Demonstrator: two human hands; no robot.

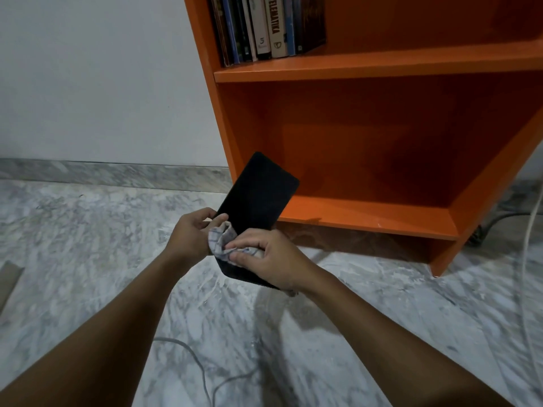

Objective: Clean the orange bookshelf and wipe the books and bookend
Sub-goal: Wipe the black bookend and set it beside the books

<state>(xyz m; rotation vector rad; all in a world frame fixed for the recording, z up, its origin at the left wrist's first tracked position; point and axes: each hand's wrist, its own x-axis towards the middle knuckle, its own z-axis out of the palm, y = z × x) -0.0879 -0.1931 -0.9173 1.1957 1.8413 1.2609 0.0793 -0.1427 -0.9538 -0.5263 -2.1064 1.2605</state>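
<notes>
Black bookend (258, 189) is held in the air, tilted, in front of the lower compartment of the orange bookshelf (367, 67) and above the marble floor (88, 230). Its rounded end points up toward the shelf. Its lower end is hidden under the hands. Checked cloth (221, 237) is bunched against the lower part of the plate. Left hand (192, 232) is closed on the bookend's left edge in a pinch. Right hand (269, 258) is closed round the cloth, fingers curled, and the cloth is pressed onto the bookend. Step judged: bookend wipe, under way.

For a good wipe:
- The plate should be steadied by the left-hand pinch right at the edge, so little surface is covered.
- The cloth should be flattened and drawn along the full length, from lower end to rounded top, in overlapping passes. Streaks are likely to show on matte black.
- The piece should be turned so the back face and any bent foot are covered.
- The grip spot should be shifted so the patch under the thumb gets wiped.
- Edges are best run with cloth folded over them.

Books (264, 24) stand at the left of the upper shelf. Cables (188, 351) lie on the floor below the arms.
</notes>
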